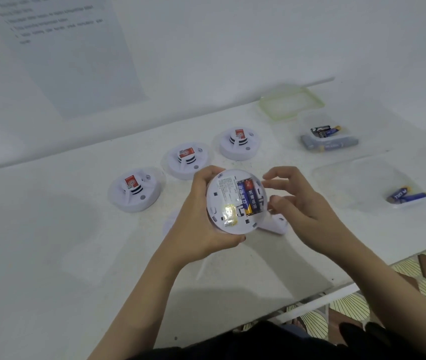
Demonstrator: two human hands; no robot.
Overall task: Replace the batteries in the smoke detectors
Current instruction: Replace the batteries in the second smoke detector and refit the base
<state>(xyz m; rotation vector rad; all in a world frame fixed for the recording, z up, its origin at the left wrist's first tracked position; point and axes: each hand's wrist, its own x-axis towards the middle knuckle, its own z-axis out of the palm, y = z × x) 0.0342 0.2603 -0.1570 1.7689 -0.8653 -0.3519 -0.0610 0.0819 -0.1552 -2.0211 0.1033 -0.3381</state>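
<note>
The left hand (201, 216) grips the round white plastic smoke detector (228, 201) above the white desk (76, 242), back upward. Its two blue cylindrical batteries (249, 197) run near-to-far on its right side, just beside the right hand (300, 201), loosely spread, holding nothing

Left hand (201, 211) grips the held smoke detector (228, 203) by its left rim, back side up, compartment open. Two blue batteries (248, 197) sit in it side by side. Right hand (300, 203) is just right of the grip, fingers loosely curled, thumb tip at the detector's rim. A white cover piece (276, 226) lies on the table (50, 229) below the grip. Three more detectors (187, 159) run in a row beyond and left of the grip, face up. Far right of the grip is a clear tub (336, 172) holding two batteries (406, 196). Beyond it is a smaller tub (308, 120) with several batteries, and a green-rimmed lid (291, 102) just behind. A printed sheet (71, 48) hangs on the wall, text blurred.
</note>
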